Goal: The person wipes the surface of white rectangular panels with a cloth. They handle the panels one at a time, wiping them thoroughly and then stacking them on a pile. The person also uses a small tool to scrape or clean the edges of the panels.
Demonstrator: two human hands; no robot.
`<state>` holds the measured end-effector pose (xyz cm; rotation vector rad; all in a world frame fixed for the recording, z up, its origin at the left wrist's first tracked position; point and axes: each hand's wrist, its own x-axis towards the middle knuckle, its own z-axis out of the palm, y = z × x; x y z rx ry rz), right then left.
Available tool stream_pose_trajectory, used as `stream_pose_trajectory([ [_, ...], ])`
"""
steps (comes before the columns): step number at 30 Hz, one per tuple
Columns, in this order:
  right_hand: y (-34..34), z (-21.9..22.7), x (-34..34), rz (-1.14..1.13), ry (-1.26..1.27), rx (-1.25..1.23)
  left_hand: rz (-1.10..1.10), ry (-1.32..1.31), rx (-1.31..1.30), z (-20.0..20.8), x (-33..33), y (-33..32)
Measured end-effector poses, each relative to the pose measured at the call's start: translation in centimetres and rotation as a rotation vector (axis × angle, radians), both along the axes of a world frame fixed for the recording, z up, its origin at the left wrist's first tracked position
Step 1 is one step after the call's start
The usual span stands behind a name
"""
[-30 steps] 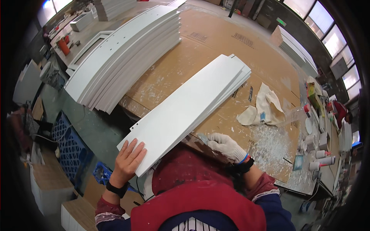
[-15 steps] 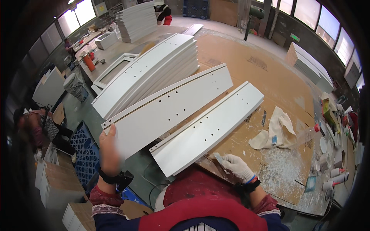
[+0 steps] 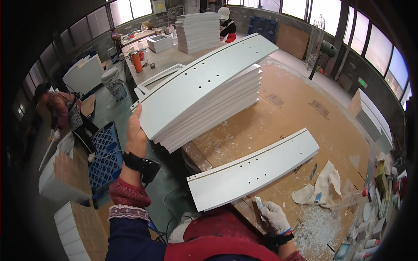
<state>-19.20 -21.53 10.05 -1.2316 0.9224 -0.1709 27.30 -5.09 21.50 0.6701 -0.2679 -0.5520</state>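
since the earlier frames the long white drilled panel (image 3: 204,82) has swung off the table and now sits on the stack of white panels (image 3: 209,111), its near end pinched by the bare left hand (image 3: 136,132), thumb on top. a second white drilled panel (image 3: 257,169) lies on the cardboard-covered workbench (image 3: 296,117), its near end jutting past the bench edge. the gloved right hand (image 3: 273,215) is closed around a small metal scraper (image 3: 258,203) just below that panel. risks, as i judge them: a one-ended grip lets the top panel slide or tilt off the stack; the overhanging panel could tip if knocked; the scraper could nick its painted edge
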Motion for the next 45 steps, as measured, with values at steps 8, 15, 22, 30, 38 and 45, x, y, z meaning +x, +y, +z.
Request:
stream_pose_trajectory([
  [8,-1.0,-1.9,-0.6,-0.038,-0.011,-0.014,0.036,0.027,0.118,-1.1,6.7,-0.7],
  [15,-1.1,-1.2,-0.3,-0.029,0.009,0.071,0.127,0.034,0.247,-2.7,10.4,0.4],
  [22,-1.6,-0.7,-1.7,-0.056,0.003,0.093,0.825,-0.756,0.866,-0.7,8.3,2.3],
  [30,-5.8,1.0,-5.9,-0.37,0.053,-0.199,-0.004,-0.735,1.0,-3.0,-12.0,6.4],
  [38,-2.8,5.3,8.2,0.654,0.145,-1.163,-0.34,0.014,0.963,-13.3,-22.9,3.7],
  [45,-1.2,3.9,13.5,0.98,0.189,-1.232,-0.228,-0.101,0.986,-13.5,-23.5,2.8],
])
